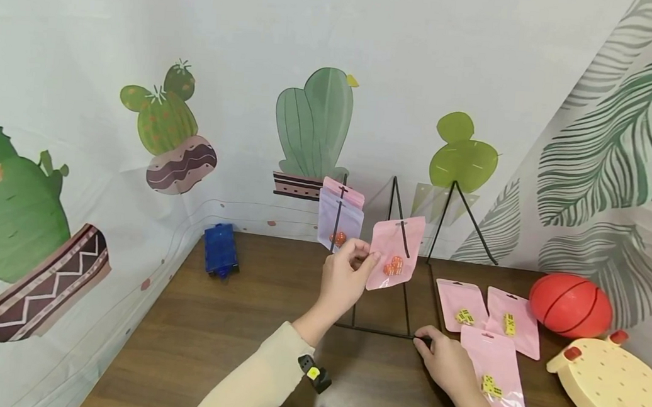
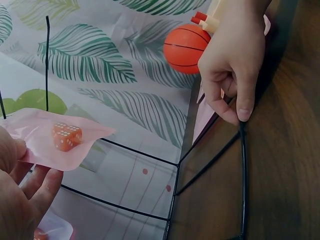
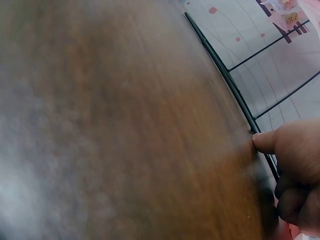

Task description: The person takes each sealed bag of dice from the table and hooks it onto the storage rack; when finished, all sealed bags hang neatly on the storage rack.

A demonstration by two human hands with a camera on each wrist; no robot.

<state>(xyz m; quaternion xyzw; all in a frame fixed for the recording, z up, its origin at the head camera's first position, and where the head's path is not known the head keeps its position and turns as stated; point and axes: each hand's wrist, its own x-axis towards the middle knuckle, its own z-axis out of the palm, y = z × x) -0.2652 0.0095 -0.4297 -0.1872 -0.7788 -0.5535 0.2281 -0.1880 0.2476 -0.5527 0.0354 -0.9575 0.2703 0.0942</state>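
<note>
The left hand (image 1: 345,277) is pinching a pink pouch (image 1: 386,242) of white-pipped orange dice (image 1: 393,266), seemingly hooked on the wire rack (image 1: 406,307) whose base (image 1: 374,331) the right hand (image 1: 447,362) is gripping.

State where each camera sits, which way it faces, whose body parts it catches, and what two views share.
Head: worn on the head, facing forward and down at the black rack; the left hand, right hand and forearms show.
Left wrist: worn there, looking past the pink pouch in the left hand toward the right hand; both hands show.
Right wrist: worn there, looking low across the table, with the rack's bars at right; only the right hand shows.
Shared by head and left wrist: both hands, that pouch and the red ball.
</note>
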